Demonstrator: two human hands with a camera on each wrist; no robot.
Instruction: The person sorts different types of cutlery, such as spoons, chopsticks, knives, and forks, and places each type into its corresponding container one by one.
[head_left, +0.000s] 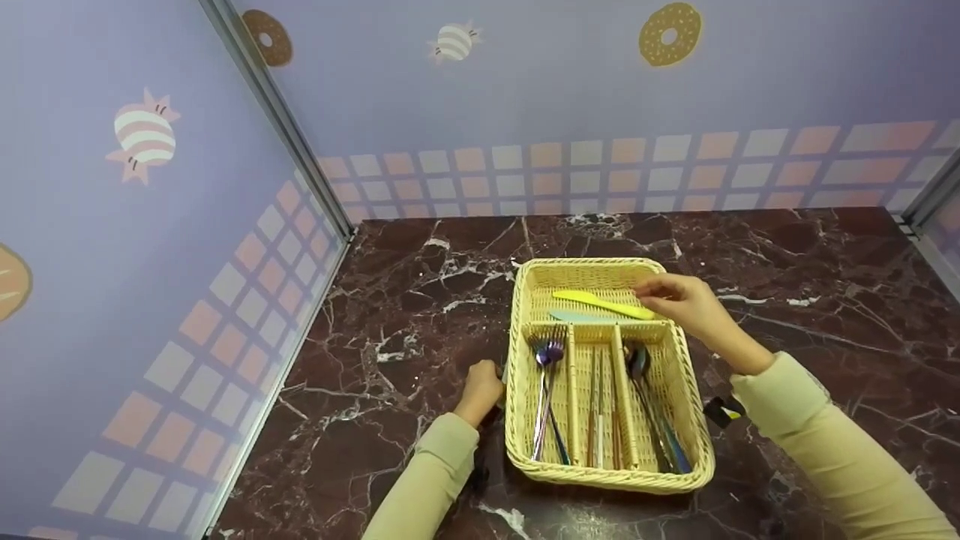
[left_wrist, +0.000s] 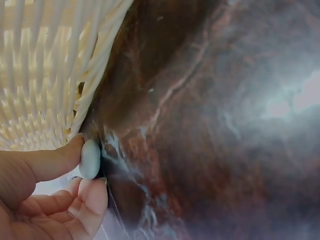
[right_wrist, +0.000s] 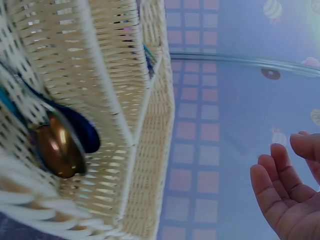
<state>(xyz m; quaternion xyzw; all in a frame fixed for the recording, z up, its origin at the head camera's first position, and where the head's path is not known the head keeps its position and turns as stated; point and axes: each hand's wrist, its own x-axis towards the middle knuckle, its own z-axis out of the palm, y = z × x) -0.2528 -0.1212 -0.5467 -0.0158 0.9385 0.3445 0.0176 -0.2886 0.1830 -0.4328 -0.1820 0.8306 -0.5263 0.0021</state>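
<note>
A cream woven cutlery basket (head_left: 585,475) stands between the hands. A yellow knife (head_left: 600,302) and a light blue knife (head_left: 579,316) lie in its wide back compartment. Forks (head_left: 553,349) fill the left front compartment, chopsticks (head_left: 598,412) the middle one, and dark shiny spoons (right_wrist: 60,150) the right one. The right hand (head_left: 677,298), fingers loosely bent, hovers over the back right rim near the yellow knife's end; nothing is in its grasp. Low beside the basket's left wall, the left hand (head_left: 480,394) pinches a pale mint, rounded piece (left_wrist: 90,159); the rest is hidden.
Dark red marbled tabletop (head_left: 405,300) surrounds the basket. Patterned lilac panels (head_left: 525,90) rise at the back and on the left. A small black item (head_left: 720,412) shows by the right sleeve.
</note>
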